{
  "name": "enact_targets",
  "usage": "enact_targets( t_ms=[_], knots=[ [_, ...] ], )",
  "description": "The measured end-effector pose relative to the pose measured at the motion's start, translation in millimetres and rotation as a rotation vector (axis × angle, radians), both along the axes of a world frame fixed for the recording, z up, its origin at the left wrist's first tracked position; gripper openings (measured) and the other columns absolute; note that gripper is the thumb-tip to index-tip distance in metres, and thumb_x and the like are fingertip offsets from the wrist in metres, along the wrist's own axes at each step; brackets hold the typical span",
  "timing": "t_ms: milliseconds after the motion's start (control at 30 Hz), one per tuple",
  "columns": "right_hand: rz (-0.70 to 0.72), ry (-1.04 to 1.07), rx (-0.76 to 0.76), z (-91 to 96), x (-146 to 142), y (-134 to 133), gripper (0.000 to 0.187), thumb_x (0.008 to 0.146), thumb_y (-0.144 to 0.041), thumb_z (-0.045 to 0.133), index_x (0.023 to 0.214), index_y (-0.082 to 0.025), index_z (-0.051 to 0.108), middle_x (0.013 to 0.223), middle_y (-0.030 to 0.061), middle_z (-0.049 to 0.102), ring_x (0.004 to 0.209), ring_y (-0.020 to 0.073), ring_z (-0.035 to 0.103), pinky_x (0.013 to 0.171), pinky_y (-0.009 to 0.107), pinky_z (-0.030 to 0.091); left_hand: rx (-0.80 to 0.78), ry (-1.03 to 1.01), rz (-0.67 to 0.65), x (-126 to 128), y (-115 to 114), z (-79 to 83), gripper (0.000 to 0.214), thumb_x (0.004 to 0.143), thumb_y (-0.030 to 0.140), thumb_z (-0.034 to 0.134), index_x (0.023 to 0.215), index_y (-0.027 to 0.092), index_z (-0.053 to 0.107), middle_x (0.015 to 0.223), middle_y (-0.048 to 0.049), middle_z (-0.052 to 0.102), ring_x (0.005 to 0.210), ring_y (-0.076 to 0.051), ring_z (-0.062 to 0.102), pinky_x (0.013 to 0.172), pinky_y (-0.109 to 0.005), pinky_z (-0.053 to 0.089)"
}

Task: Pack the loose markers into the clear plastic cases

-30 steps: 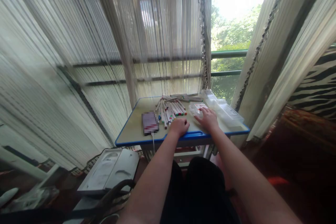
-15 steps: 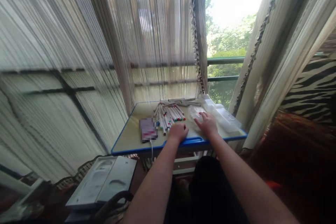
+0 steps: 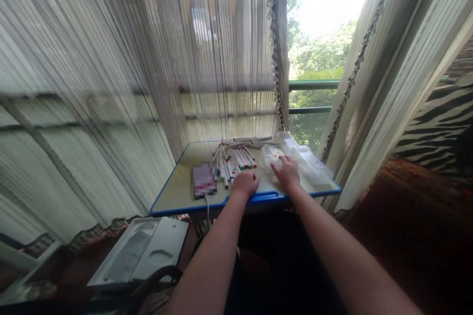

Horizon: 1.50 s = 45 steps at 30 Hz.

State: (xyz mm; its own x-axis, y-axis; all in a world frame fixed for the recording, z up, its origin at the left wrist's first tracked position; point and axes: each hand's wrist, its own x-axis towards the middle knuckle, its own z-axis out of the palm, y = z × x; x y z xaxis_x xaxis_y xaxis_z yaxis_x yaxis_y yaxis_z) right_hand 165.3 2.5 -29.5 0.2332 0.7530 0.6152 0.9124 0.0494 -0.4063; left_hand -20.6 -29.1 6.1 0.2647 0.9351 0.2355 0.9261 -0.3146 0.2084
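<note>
My left hand rests as a fist by the front edge of the small table, just short of a spread of white markers with coloured caps. Nothing sticks out of its curled fingers. On the other side, my right hand has its thumb and fingers at the near side of a small clear plastic box. Whatever is inside the box is too blurred to make out. More markers lie crosswise behind, along the table's far edge.
The blue-rimmed table carries a larger clear plastic case on its right and a blurred-out device with a white cable on its left. Below left lies an open white case. Fringed string curtains hang behind.
The view has shifted slightly. My right fingers sit a little nearer the front side of the small clear box. My left fist keeps its place on the table.
</note>
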Motion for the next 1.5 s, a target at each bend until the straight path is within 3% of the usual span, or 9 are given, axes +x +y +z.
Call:
enact_targets(
  t_ms=[533, 867, 1033, 1133, 1200, 1300, 1500],
  knots=[
    [0.048, 0.059, 0.058, -8.6, 6.9, 12.4, 0.056, 0.086, -0.054, 0.047, 0.119, -0.009, 0.058, 0.117, 0.0192, 0.064, 0.112, 0.0309, 0.055, 0.099, 0.044, 0.037, -0.004, 0.049, 0.000, 1.8, -6.3, 3.3, 0.046, 0.094, 0.043, 0.033, 0.095, 0.018, 0.072, 0.096, -0.0129, 0.071, 0.094, -0.023, 0.066, 0.080, -0.033, 0.048],
    [0.131, 0.375, 0.092, 3.5, 3.8, 4.9, 0.060, 0.084, -0.058, 0.044, 0.112, -0.008, 0.062, 0.116, 0.0212, 0.064, 0.114, 0.0317, 0.055, 0.102, 0.045, 0.036, -0.063, 0.144, -0.015, 2.8, -5.5, 6.9, 0.040, 0.091, 0.038, 0.037, 0.099, 0.016, 0.070, 0.102, -0.0147, 0.071, 0.096, -0.026, 0.066, 0.079, -0.035, 0.049],
    [0.149, 0.483, 0.079, 5.2, 5.9, 0.1, 0.056, 0.089, -0.055, 0.033, 0.107, -0.013, 0.065, 0.109, 0.0176, 0.068, 0.107, 0.0291, 0.060, 0.095, 0.041, 0.043, -0.092, 0.207, -0.072, 10.1, 17.6, 31.6, 0.031, 0.083, 0.033, 0.049, 0.090, 0.014, 0.072, 0.098, -0.0161, 0.071, 0.093, -0.028, 0.067, 0.077, -0.034, 0.050],
    [0.128, 0.546, 0.069, 1.7, 8.5, 0.7, 0.053, 0.089, -0.054, 0.030, 0.103, -0.016, 0.065, 0.100, 0.0140, 0.070, 0.099, 0.0278, 0.064, 0.086, 0.038, 0.049, 0.012, 0.170, -0.067, 14.8, 39.5, 51.3, 0.039, 0.091, 0.034, 0.035, 0.100, 0.015, 0.068, 0.103, -0.0158, 0.069, 0.098, -0.028, 0.065, 0.080, -0.037, 0.050],
    [0.103, 0.587, 0.069, -0.8, 9.8, 1.9, 0.054, 0.089, -0.054, 0.030, 0.104, -0.016, 0.064, 0.096, 0.0138, 0.071, 0.093, 0.0274, 0.067, 0.079, 0.036, 0.051, 0.111, 0.112, -0.097, 15.8, 55.9, 57.2, 0.032, 0.089, 0.033, 0.042, 0.098, 0.016, 0.067, 0.101, -0.0130, 0.070, 0.096, -0.026, 0.065, 0.081, -0.035, 0.050],
    [0.064, 0.708, 0.098, -2.7, 10.4, 1.5, 0.052, 0.088, -0.055, 0.033, 0.107, -0.017, 0.063, 0.101, 0.0141, 0.070, 0.089, 0.0276, 0.068, 0.075, 0.038, 0.052, 0.171, 0.005, -0.256, 13.3, 77.4, 49.7, 0.027, 0.087, 0.033, 0.050, 0.101, 0.014, 0.064, 0.103, -0.0114, 0.069, 0.098, -0.024, 0.064, 0.087, -0.033, 0.049],
    [0.178, 1.093, 0.178, 0.7, 5.8, -7.8, 0.053, 0.080, -0.060, 0.050, 0.107, -0.016, 0.061, 0.100, 0.0085, 0.068, 0.082, 0.0223, 0.069, 0.077, 0.037, 0.055, 0.283, -0.248, -0.362, 5.4, 88.0, 18.3, 0.023, 0.089, 0.026, 0.048, 0.097, 0.013, 0.065, 0.098, -0.0123, 0.070, 0.097, -0.024, 0.064, 0.092, -0.036, 0.048]
  ],
)
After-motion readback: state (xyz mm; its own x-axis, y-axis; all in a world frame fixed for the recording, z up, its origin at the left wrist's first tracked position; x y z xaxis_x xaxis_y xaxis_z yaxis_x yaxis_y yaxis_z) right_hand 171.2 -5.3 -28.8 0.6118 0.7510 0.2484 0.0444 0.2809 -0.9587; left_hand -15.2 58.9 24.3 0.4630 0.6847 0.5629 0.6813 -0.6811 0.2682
